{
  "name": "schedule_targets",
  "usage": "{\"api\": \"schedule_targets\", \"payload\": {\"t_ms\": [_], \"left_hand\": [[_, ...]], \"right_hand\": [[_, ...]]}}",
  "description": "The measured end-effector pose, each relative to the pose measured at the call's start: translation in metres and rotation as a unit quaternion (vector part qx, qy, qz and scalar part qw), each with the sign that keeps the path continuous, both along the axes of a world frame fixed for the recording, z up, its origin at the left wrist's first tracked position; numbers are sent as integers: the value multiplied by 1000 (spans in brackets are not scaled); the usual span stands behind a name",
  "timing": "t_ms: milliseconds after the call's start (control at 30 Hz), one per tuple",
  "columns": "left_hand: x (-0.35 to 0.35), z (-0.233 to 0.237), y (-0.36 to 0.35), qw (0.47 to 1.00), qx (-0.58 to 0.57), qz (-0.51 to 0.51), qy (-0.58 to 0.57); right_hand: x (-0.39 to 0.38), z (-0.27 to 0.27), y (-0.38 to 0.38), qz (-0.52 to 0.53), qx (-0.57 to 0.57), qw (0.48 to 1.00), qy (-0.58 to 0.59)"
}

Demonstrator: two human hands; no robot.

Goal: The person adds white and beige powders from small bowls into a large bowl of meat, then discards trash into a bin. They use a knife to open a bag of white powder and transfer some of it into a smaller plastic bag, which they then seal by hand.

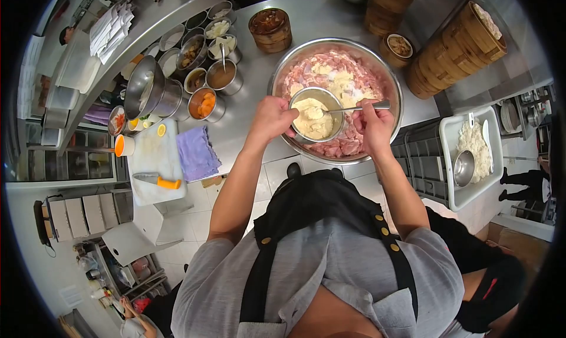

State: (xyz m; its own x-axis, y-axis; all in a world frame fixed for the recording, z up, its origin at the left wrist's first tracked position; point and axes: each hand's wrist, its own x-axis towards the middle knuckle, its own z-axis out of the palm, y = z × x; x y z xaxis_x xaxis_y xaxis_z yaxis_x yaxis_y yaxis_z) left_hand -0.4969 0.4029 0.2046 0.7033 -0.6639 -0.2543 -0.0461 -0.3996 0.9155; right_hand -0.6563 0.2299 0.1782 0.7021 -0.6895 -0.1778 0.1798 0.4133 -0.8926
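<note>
A large steel bowl (394, 73) on the counter is full of pink raw meat chunks (348, 146), with pale yellow paste and white powder lying on top. My left hand (272, 121) grips the rim of a small metal container (337, 129), tilted over the bowl's near side. Pale yellow paste (312, 119) fills much of this container. My right hand (375, 123) is closed on the handle of a metal spoon (345, 109), whose tip sits in the paste.
At left are several metal pots (224, 78), a cutting board (138, 155) with a yellow-handled knife (159, 180), and a purple cloth (197, 153). Bamboo steamers (451, 52) stand at right, above a white tub (451, 190) of white food. Another person (486, 273) is close at my right.
</note>
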Motion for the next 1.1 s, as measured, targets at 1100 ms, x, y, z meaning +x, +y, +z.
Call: {"api": "schedule_targets", "payload": {"t_ms": [1100], "left_hand": [[11, 5, 50, 991, -42, 128, 14]], "right_hand": [[-30, 40, -31, 18, -531, 844, -67]]}}
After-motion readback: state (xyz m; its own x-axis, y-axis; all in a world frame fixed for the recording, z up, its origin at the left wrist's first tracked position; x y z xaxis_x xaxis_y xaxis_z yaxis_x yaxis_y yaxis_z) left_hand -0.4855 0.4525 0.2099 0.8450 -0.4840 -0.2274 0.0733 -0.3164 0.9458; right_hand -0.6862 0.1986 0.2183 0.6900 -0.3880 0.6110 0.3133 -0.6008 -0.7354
